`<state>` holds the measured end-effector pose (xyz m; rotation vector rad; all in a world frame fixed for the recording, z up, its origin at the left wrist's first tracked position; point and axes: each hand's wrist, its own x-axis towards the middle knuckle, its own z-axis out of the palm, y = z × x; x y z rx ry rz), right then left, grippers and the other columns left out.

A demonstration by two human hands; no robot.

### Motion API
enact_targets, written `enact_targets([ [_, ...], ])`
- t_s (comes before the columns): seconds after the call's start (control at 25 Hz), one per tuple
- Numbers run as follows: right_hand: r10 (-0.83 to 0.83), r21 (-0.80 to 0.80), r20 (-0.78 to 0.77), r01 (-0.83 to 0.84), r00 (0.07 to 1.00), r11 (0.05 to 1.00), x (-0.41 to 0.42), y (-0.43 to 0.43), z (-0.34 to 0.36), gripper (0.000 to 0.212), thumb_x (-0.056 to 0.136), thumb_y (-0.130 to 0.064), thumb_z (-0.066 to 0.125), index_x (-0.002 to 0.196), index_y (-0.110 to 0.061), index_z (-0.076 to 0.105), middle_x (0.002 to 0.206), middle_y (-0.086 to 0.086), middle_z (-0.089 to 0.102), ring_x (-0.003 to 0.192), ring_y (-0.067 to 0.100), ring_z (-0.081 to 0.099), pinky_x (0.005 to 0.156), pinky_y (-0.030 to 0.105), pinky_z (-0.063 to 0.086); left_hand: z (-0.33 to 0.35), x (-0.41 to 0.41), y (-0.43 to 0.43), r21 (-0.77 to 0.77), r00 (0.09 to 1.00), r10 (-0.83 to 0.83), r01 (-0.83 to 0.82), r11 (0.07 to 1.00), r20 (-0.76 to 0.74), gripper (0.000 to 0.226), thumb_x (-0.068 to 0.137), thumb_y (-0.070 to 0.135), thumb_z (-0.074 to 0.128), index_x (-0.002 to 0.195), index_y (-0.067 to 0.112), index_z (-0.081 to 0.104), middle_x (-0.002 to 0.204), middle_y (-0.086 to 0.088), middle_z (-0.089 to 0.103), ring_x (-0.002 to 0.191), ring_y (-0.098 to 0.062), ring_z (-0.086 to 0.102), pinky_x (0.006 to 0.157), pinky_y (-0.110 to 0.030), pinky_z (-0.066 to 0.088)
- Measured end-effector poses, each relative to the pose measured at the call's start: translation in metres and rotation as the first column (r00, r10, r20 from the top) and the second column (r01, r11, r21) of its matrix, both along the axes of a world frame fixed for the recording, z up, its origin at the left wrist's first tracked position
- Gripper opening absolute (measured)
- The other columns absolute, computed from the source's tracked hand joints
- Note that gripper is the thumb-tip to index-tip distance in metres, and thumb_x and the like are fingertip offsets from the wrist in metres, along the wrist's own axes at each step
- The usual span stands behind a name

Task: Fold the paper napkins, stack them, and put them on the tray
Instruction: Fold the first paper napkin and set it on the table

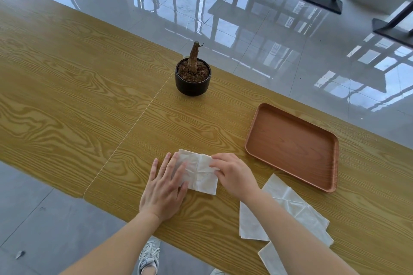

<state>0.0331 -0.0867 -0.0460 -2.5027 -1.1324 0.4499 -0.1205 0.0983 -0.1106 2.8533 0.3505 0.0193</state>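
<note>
Loose napkins [288, 212] lie nearest; my left hand [164, 187] presses flat and my right hand [234, 173] pinches the folded napkin [202, 174] beside the tray [290, 145].

Left hand [164, 187] covers left part of folded napkin [202, 174]. Right forearm hides middle of loose napkins [297, 207]; lowest one cut by bottom edge. Shoe [148, 255] partly under table [89, 87].
</note>
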Motion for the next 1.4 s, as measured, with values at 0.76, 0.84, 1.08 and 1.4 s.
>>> enact_targets([
  [0.76, -0.208, -0.031, -0.073, 0.206, 0.975, 0.978, -0.064, -0.022, -0.011, 0.026, 0.100, -0.026, 0.060, 0.121, -0.015, 0.068, 0.100, -0.002, 0.057, 0.093, 0.016, 0.057, 0.083, 0.030, 0.052, 0.002, -0.010, -0.009, 0.076, 0.954, -0.275, 0.267, 0.961, 0.119, 0.046, 0.099, 0.039, 0.048, 0.143, 0.025, 0.050, 0.154, -0.005, 0.045, 0.149, -0.028, 0.031, 0.117, -0.056, 0.032],
  [0.84, -0.231, -0.004, -0.104, 0.232, 0.967, 0.973, -0.055, -0.022, -0.008, 0.026, 0.097, -0.027, 0.064, 0.121, -0.017, 0.070, 0.098, -0.003, 0.060, 0.090, 0.015, 0.059, 0.081, 0.029, 0.053, 0.002, -0.013, -0.006, 0.087, 0.957, -0.270, 0.262, 0.961, 0.105, 0.046, 0.100, 0.040, 0.043, 0.143, 0.026, 0.050, 0.156, -0.005, 0.042, 0.148, -0.028, 0.032, 0.116, -0.055, 0.032],
  [1.08, -0.486, 0.036, -0.174, 0.499, 0.856, 0.866, 0.009, 0.007, 0.002, 0.033, 0.096, -0.030, 0.067, 0.124, -0.014, 0.068, 0.093, -0.004, 0.069, 0.087, 0.015, 0.063, 0.079, 0.033, 0.053, 0.021, 0.016, -0.001, -0.080, 0.988, 0.033, -0.021, 0.997, 0.150, 0.041, 0.097, 0.043, 0.051, 0.126, 0.016, 0.062, 0.128, -0.008, 0.059, 0.117, -0.028, 0.059, 0.092, -0.043, 0.050],
  [1.4, -0.537, -0.047, -0.312, 0.552, 0.784, 0.832, 0.037, 0.038, -0.005, 0.038, 0.087, -0.032, 0.076, 0.121, -0.018, 0.065, 0.085, -0.009, 0.068, 0.089, 0.014, 0.066, 0.082, 0.034, 0.053, 0.030, 0.045, 0.007, -0.049, 0.994, 0.107, -0.107, 0.993, -0.008, 0.069, 0.080, 0.056, 0.073, 0.136, 0.022, 0.053, 0.119, 0.000, 0.054, 0.108, -0.022, 0.053, 0.089, -0.038, 0.046],
])
